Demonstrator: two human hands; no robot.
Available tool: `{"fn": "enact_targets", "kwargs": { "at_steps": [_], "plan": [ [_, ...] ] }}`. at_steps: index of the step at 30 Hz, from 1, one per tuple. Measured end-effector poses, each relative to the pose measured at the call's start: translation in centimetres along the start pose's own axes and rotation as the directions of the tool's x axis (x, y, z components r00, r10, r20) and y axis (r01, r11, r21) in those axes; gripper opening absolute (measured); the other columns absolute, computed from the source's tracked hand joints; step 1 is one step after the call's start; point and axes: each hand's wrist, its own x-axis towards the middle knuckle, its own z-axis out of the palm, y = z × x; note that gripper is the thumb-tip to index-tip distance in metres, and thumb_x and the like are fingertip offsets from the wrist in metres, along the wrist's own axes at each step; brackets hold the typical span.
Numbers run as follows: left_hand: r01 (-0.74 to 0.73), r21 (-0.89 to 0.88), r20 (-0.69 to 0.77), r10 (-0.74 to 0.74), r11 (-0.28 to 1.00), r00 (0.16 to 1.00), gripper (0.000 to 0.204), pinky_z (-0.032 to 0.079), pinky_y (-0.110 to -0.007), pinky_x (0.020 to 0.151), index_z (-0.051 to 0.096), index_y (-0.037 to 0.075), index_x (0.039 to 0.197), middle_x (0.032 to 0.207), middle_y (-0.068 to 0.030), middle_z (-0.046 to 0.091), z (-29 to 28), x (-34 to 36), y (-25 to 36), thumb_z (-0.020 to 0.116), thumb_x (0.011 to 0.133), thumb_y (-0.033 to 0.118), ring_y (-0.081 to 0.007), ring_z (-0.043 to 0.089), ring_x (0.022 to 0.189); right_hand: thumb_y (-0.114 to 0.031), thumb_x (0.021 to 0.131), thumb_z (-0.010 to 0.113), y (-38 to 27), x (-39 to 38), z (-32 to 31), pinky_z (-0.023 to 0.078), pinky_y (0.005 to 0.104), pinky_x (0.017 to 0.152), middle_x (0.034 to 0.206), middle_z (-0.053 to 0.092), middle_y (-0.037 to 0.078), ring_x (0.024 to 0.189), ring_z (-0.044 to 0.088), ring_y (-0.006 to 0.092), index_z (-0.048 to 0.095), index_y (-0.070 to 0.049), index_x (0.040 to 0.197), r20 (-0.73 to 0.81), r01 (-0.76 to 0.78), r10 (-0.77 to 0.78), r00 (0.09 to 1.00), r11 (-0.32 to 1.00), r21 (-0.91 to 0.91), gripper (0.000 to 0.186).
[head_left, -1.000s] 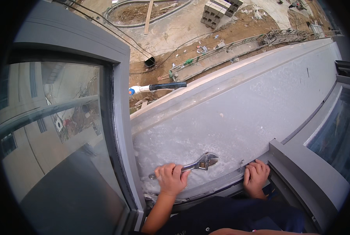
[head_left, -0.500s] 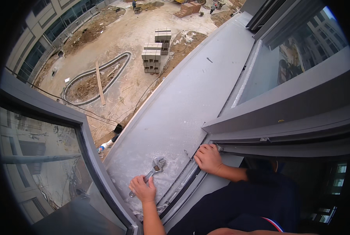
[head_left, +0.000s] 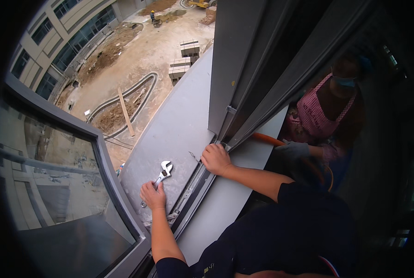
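Observation:
My left hand (head_left: 153,195) is closed around the handle of a silver adjustable wrench (head_left: 163,170), whose jaw end lies on the grey outer ledge (head_left: 179,120). My right hand (head_left: 215,159) rests on the window frame track (head_left: 195,185) at the foot of the grey upright frame (head_left: 227,65), fingers curled over the edge. I am leaning out over the sill, both forearms stretched forward.
An open glass sash (head_left: 54,185) stands at my left. Far below lies a building site with stacked blocks (head_left: 184,60) and a plank (head_left: 126,111). Inside at the right, another person in a pink apron (head_left: 315,116) and grey glove holds an orange tool (head_left: 267,138).
The view has swung right, bringing the upright frame and the person inside into sight. My hands keep their places on the wrench and on the frame track.

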Motion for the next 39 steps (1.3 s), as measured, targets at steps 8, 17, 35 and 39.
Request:
{"fn": "enact_targets", "kwargs": {
  "at_steps": [8, 17, 35, 39],
  "plan": [
    [0.085, 0.074, 0.146, -0.095, 0.994, 0.985, 0.046, 0.036, -0.048, 0.102, 0.057, 0.010, 0.121, 0.120, -0.0108, 0.056, -1.9, -2.4, 2.9, 0.071, 0.082, 0.030, -0.0315, 0.049, 0.118, -0.023, 0.086, 0.062, -0.9, -6.1, -2.2, 0.031, 0.0450, 0.111, 0.122, 0.055, 0.015, 0.126, 0.045, 0.0324, 0.061, -0.003, 0.100, 0.050, -0.005, -0.003, 0.999, 0.988, 0.154, 0.024],
    [0.217, 0.102, 0.162, -0.231, 0.971, 0.959, 0.062, 0.029, -0.048, 0.110, 0.044, 0.009, 0.140, 0.143, -0.0124, 0.046, -2.6, -6.0, 3.9, 0.066, 0.087, 0.030, -0.0319, 0.039, 0.135, -0.020, 0.083, 0.067, 1.3, -14.4, -7.0, 0.042, 0.0437, 0.100, 0.122, 0.053, 0.013, 0.116, 0.051, 0.0315, 0.061, -0.004, 0.107, 0.077, -0.197, 0.185, 0.980, 0.964, 0.180, 0.029],
    [0.299, 0.139, 0.050, -0.309, 0.944, 0.950, 0.037, 0.031, -0.045, 0.106, 0.058, 0.012, 0.124, 0.120, -0.0089, 0.056, -1.8, -5.9, 3.4, 0.063, 0.089, 0.025, -0.0278, 0.048, 0.119, -0.026, 0.079, 0.074, 19.8, -12.0, -8.9, 0.048, 0.0453, 0.084, 0.104, 0.060, 0.011, 0.098, 0.061, 0.0302, 0.060, -0.007, 0.105, 0.072, -0.429, 0.523, 0.849, 0.763, -0.483, 0.035],
    [0.324, 0.147, 0.047, -0.334, 0.935, 0.941, 0.030, 0.032, -0.044, 0.104, 0.059, 0.013, 0.118, 0.118, -0.0073, 0.055, -1.9, -6.0, 3.1, 0.061, 0.090, 0.024, -0.0267, 0.048, 0.117, -0.025, 0.082, 0.071, 18.1, -12.7, -9.8, 0.048, 0.0462, 0.079, 0.102, 0.059, 0.011, 0.097, 0.060, 0.0314, 0.060, -0.007, 0.104, 0.131, -0.398, 0.469, 0.874, 0.843, -0.363, 0.031]
  ]
}}
